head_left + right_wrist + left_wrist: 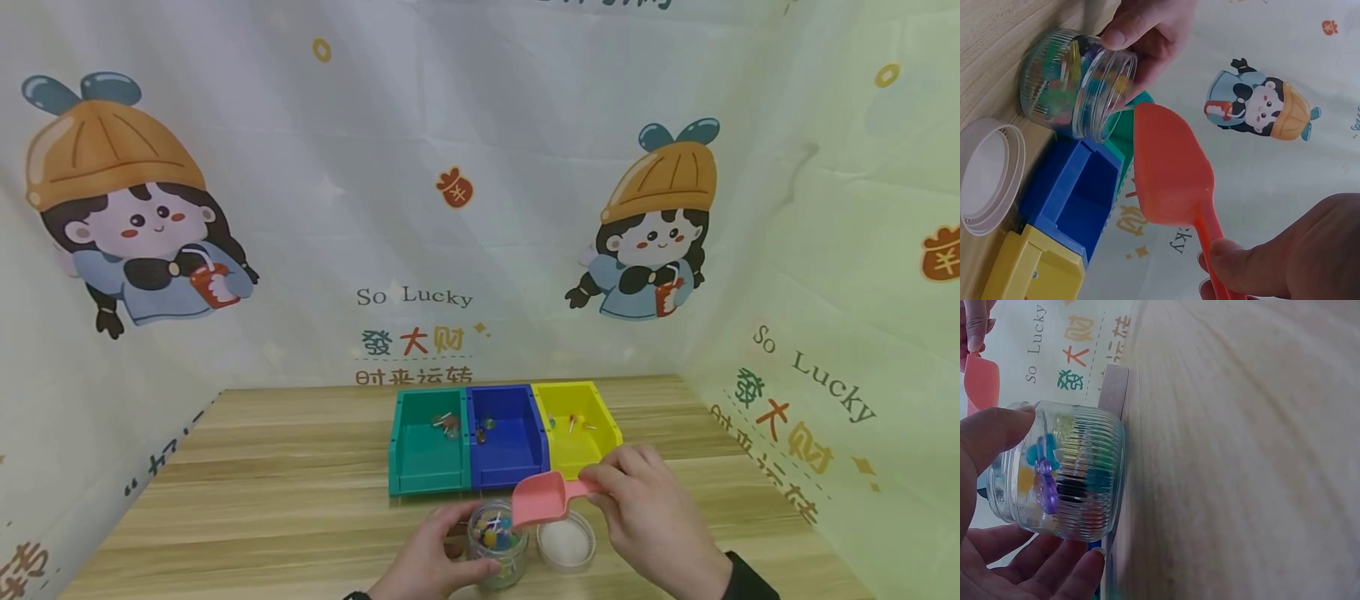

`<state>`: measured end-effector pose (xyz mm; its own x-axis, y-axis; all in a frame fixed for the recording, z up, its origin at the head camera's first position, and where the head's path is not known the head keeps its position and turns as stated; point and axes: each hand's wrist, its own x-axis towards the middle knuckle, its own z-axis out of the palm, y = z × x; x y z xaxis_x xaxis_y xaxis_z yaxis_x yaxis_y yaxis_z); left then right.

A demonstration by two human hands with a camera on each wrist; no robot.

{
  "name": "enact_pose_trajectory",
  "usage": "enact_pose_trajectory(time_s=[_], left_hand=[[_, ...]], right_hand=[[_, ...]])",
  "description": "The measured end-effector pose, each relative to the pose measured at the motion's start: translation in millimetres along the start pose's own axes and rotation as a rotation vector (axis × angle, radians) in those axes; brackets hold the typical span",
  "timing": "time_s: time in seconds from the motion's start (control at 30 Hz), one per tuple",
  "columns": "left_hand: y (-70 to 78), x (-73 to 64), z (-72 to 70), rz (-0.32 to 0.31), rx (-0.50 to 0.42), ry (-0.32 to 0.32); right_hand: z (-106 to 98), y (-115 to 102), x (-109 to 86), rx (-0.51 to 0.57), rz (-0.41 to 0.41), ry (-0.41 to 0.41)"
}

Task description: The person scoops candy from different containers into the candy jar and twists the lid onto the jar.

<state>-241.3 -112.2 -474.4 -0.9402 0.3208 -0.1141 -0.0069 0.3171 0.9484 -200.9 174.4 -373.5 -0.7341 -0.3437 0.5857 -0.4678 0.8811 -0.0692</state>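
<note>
My left hand (438,550) grips a ribbed glass jar (1063,472) standing on the table, thumb on one side and fingers on the other. Small colourful pieces, some with white sticks, fill much of the jar, and its mouth is uncovered. My right hand (648,517) pinches the handle of a pink scoop (542,498). The scoop's blade hangs at the jar's rim; whether they touch I cannot tell. In the right wrist view no pieces show on the scoop (1172,165). A round whitish lid (566,542) lies on the table beside the jar.
Behind the jar stand three joined bins: green (429,483), blue (508,476) and yellow (573,460). Each holds a few small pieces. A printed cloth (525,250) walls in the wooden table (285,467) at the back and sides.
</note>
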Motion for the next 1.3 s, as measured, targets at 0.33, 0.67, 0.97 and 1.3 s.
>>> enact_pose_trajectory(time_s=[0.33, 0.67, 0.97, 1.3], left_hand=[[1.6, 0.1, 0.4, -0.023, 0.004, 0.008], [2.0, -0.3, 0.1, -0.04, -0.007, 0.008], [0.6, -2.1, -0.3, 0.005, 0.004, 0.001], [1.0, -2.7, -0.6, 0.019, 0.02, 0.003]], right_hand=[[1, 2, -0.5, 0.002, 0.003, 0.014], [1, 7, 1.3, 0.029, 0.05, -0.007], [3, 19, 8.8, 0.046, 0.082, 0.044], [20, 42, 14.8, 0.061, 0.199, 0.074]])
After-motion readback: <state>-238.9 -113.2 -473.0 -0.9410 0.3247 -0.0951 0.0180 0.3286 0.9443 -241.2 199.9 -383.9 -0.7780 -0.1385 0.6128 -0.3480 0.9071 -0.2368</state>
